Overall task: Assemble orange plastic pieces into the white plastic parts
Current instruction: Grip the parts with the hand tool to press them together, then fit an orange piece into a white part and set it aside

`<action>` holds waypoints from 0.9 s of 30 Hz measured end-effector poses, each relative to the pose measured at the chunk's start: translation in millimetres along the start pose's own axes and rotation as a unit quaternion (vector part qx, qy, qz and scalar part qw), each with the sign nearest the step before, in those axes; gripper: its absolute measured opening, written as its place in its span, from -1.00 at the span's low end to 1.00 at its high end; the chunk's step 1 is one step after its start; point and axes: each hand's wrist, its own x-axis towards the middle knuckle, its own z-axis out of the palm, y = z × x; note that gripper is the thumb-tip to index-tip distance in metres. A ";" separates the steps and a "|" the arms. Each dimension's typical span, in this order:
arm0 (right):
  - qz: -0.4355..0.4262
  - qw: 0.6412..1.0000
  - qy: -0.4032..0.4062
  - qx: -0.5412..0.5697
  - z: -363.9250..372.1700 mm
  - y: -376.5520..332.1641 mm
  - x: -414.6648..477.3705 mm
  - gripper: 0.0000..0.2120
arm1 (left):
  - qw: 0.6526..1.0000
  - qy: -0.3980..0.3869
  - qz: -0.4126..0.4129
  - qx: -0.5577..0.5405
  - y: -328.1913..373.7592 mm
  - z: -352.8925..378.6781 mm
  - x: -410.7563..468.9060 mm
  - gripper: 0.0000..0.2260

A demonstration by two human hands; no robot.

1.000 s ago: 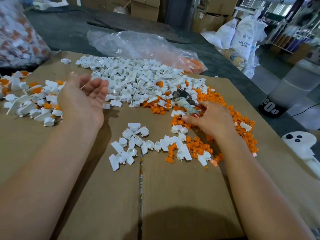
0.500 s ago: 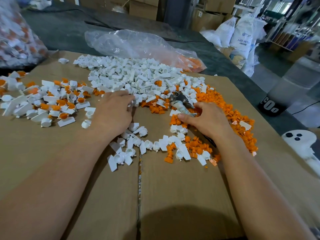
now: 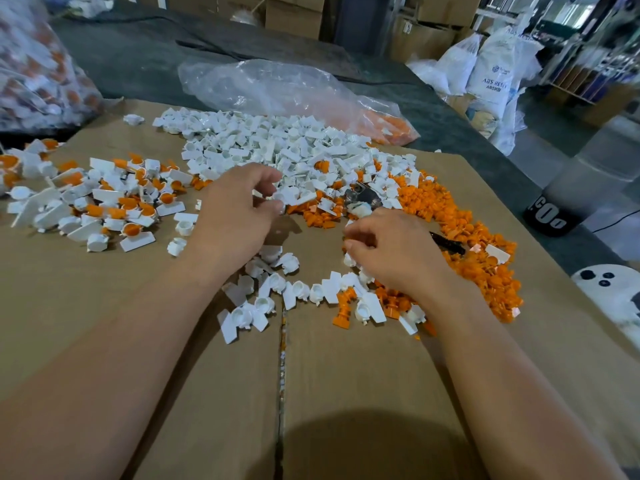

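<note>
A big heap of white plastic parts (image 3: pixel 277 147) lies at the back of the cardboard sheet (image 3: pixel 346 375). Loose orange pieces (image 3: pixel 467 237) spread along its right side. My left hand (image 3: pixel 239 213) is at the heap's near edge, thumb and forefinger pinched on a white part (image 3: pixel 282 199). My right hand (image 3: pixel 394 251) rests by the orange pieces with its fingers curled under; what they hold is hidden. A small cluster of white parts (image 3: pixel 270 296) lies between my wrists. White parts with orange pieces fitted in them (image 3: pixel 114 202) are piled at the left.
A clear plastic bag (image 3: pixel 284 95) with orange pieces in its right end lies behind the heap. A metal tool (image 3: pixel 363 199) sits among the parts just beyond my right hand, with a black object (image 3: pixel 446 242) beside it. Another filled bag (image 3: pixel 34 71) is at far left.
My left hand swung from the assembled pile at the left to the white heap and pinched a part. My right hand drew back slightly and curled its fingers.
</note>
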 end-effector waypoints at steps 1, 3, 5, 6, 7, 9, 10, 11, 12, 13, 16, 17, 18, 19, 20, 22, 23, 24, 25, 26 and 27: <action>0.000 1.000 -0.006 -0.005 0.1 -1.3 0.2 -0.77 | 0.999 -0.016 -0.010 -0.033 2.0 0.1 -1.2 -0.72; 0.000 1.000 -0.011 -0.002 -0.6 -3.8 0.1 -0.77 | 0.995 -0.049 -0.028 -0.083 5.8 0.5 -3.9 -0.73; 0.000 1.000 -0.020 0.001 -1.0 -4.6 -0.3 -0.77 | 0.989 -0.073 -0.035 -0.125 9.0 1.5 -6.8 -0.77; -0.002 1.000 -0.024 0.005 -1.3 -4.6 -0.5 -0.77 | 0.985 -0.080 -0.036 -0.147 10.5 1.8 -8.2 -0.76; -0.005 1.000 -0.027 0.009 -1.7 -4.7 -0.8 -0.77 | 0.982 -0.085 -0.040 -0.165 12.0 1.5 -9.2 -0.74; -0.013 0.999 -0.030 0.023 -1.8 -5.5 -1.5 -0.77 | 0.977 -0.090 -0.052 -0.185 12.9 0.0 -9.8 -0.73; -0.016 0.999 -0.032 0.029 -1.7 -6.2 -1.6 -0.76 | 0.976 -0.093 -0.058 -0.191 12.9 -0.7 -9.5 -0.73; -0.018 0.999 -0.036 0.032 -1.4 -6.9 -1.5 -0.76 | 0.974 -0.096 -0.062 -0.196 12.8 -1.4 -9.2 -0.73; -0.018 0.998 -0.041 0.032 -1.3 -7.4 -1.1 -0.76 | 0.973 -0.100 -0.063 -0.200 12.4 -1.6 -9.0 -0.72; -0.018 0.998 -0.045 0.032 -1.5 -7.9 -0.7 -0.75 | 0.972 -0.103 -0.063 -0.201 12.3 -1.7 -8.9 -0.72; -0.009 0.998 -0.049 0.046 -1.8 -9.9 -0.6 -0.72 | 0.972 -0.096 -0.066 -0.206 11.5 -0.7 -8.6 -0.70; -0.003 0.998 -0.046 0.052 -1.7 -10.8 -0.7 -0.70 | 0.971 -0.093 -0.070 -0.207 11.2 -0.4 -8.5 -0.69; 0.003 0.997 -0.041 0.059 -1.4 -11.8 -0.7 -0.69 | 0.972 -0.091 -0.074 -0.205 10.6 -0.2 -8.5 -0.68; 0.008 0.997 -0.036 0.068 -1.1 -12.8 -0.7 -0.68 | 0.972 -0.091 -0.077 -0.200 10.5 -0.4 -8.6 -0.67; 0.010 0.996 -0.034 0.079 -0.7 -13.8 -0.9 -0.67 | 0.973 -0.093 -0.078 -0.195 10.5 -0.8 -9.0 -0.68; 0.003 0.995 -0.035 0.090 0.5 -15.0 -1.8 -0.68 | 0.974 -0.097 -0.072 -0.190 11.6 -1.8 -9.5 -0.73; -0.004 0.995 -0.033 0.089 1.0 -14.9 -2.3 -0.69 | 0.975 -0.096 -0.070 -0.189 12.1 -2.0 -9.7 -0.74; -0.009 0.996 -0.025 0.087 1.3 -14.7 -2.6 -0.70 | 0.975 -0.094 -0.069 -0.190 12.2 -1.8 -9.7 -0.75; -0.012 0.996 -0.010 0.089 1.1 -14.3 -3.1 -0.72 | 0.974 -0.095 -0.070 -0.192 12.3 -1.4 -9.7 -0.74; -0.012 0.995 0.010 0.099 0.5 -14.1 -3.4 -0.74 | 0.973 -0.099 -0.070 -0.194 12.2 -0.8 -9.7 -0.73; -0.010 0.992 0.034 0.120 -0.3 -14.0 -3.7 -0.75 | 0.973 -0.104 -0.072 -0.195 12.0 0.1 -9.9 -0.72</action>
